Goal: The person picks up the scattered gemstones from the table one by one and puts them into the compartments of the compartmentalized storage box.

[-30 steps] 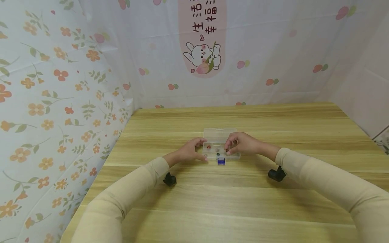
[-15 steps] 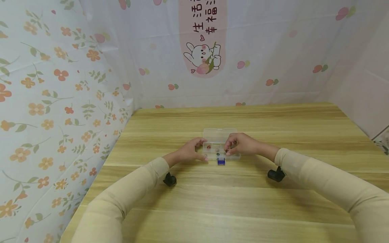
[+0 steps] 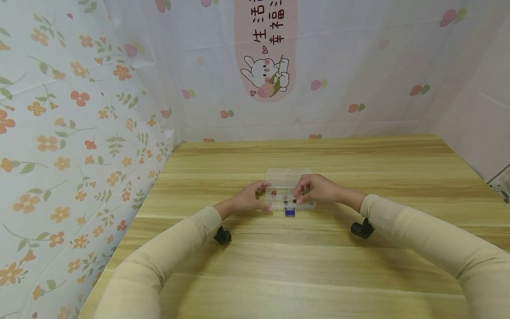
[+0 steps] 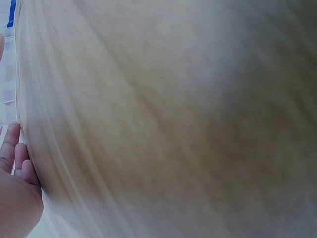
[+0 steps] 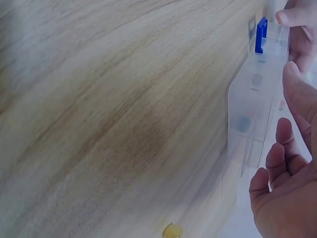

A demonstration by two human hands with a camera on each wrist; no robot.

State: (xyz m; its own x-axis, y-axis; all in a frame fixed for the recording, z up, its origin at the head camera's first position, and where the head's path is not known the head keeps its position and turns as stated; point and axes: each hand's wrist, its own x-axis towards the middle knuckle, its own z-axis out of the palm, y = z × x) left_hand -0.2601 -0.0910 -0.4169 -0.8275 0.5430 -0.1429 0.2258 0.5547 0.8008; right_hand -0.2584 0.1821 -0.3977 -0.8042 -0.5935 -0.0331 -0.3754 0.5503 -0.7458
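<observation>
A clear compartment box (image 3: 279, 204) lies on the table, its see-through lid (image 3: 283, 176) swung back. At its front edge hangs a blue latch (image 3: 290, 212). My left hand (image 3: 249, 198) holds the left end, thumb in front and fingers behind. My right hand (image 3: 316, 188) is over the right side, fingers bent and thumb low. Just left of that thumb is a small dark bead-like piece (image 3: 295, 201), apparently apart from the fingertips. A reddish piece (image 3: 273, 193) and a dark green one (image 3: 285, 202) sit in compartments. The right wrist view shows the right fingers (image 5: 276, 161) loosely curled.
The wooden table (image 3: 255, 266) stretches around the box. A small yellow object (image 5: 173, 230) shows at the bottom of the right wrist view. Floral cloth (image 3: 79, 146) hangs at the left; a printed cloth (image 3: 338, 66) covers the back.
The small piece between my right fingertips has come down a little toward the left and now shows beside the thumb. Both hands and the box have hardly moved.
</observation>
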